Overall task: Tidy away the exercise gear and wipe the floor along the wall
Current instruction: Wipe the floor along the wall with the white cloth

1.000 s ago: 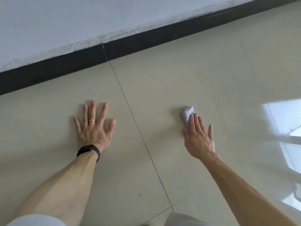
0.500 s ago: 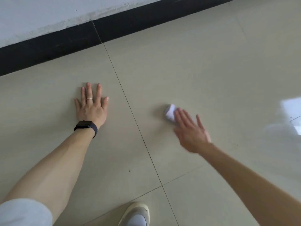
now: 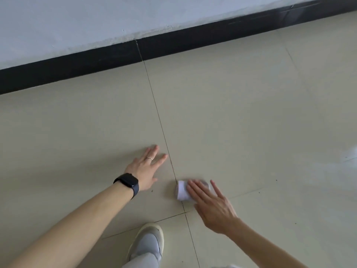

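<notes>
Shoe (image 3: 149, 242) nearest, on floor (image 3: 251, 122) | right hand (image 3: 212, 207) flat, fingers (image 3: 194, 189) straight, pressing folded white cloth (image 3: 181, 192) down at tile seam (image 3: 160, 122) | left hand (image 3: 144, 169) spread flat on floor, gripping nothing | black skirting (image 3: 193, 41) and wall (image 3: 96, 20) farthest

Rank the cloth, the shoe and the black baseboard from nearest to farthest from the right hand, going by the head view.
1. cloth: touching, under the fingers of the right hand.
2. shoe: on the floor to the hand's lower left, close to the person.
3. baseboard: far up the floor, along the foot of the wall.
</notes>
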Tool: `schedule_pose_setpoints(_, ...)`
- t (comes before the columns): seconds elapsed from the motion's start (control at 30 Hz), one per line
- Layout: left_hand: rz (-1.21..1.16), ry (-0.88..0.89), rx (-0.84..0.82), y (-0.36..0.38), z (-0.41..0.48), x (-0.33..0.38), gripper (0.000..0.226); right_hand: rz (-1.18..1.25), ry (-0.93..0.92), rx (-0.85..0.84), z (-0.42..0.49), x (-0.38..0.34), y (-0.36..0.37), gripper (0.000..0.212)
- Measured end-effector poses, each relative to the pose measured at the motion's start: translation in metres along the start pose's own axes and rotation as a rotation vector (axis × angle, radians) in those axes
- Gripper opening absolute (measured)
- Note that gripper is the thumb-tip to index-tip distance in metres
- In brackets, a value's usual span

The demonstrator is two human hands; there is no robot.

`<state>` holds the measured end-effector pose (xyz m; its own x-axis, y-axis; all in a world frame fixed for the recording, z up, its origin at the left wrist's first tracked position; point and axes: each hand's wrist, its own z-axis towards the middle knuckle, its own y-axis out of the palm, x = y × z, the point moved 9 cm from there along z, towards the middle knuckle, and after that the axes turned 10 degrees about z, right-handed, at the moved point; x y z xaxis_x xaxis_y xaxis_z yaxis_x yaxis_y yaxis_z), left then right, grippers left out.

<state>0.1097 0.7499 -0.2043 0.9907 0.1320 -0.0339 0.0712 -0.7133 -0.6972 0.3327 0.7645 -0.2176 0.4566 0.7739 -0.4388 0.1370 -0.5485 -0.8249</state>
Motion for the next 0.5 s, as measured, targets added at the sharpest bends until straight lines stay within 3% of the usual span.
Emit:
schedule_pose_setpoints(0.1,-0.036,-0.054,-0.078,-0.002,-0.008,-0.006,0.072,0.059,0.334,0.233,0.030,0.071,-0.045,0.061)
schedule_pose_setpoints(0.17,-0.162,-0.117,-0.083,0.007,-0.011,-0.001,0.071,0.204,0.636,0.324,0.035,0.123,-0.069,0.061)
schedule_pose_setpoints(0.23,-0.222,-0.166,-0.054,0.019,-0.010,0.006,0.072,0.321,0.787,0.373,0.032,0.138,-0.074,0.063)
schedule_pose_setpoints(0.3,-0.232,-0.193,-0.007,0.026,-0.007,0.008,0.074,0.323,0.710,0.395,0.030,0.108,-0.063,0.062)
schedule_pose_setpoints(0.43,-0.123,-0.210,-0.002,0.033,-0.003,0.006,0.076,0.233,0.197,0.181,0.005,-0.014,0.007,0.061)
schedule_pose_setpoints(0.5,-0.111,-0.213,-0.030,0.032,-0.003,0.006,0.076,0.229,0.049,0.127,-0.006,-0.040,0.025,0.060)
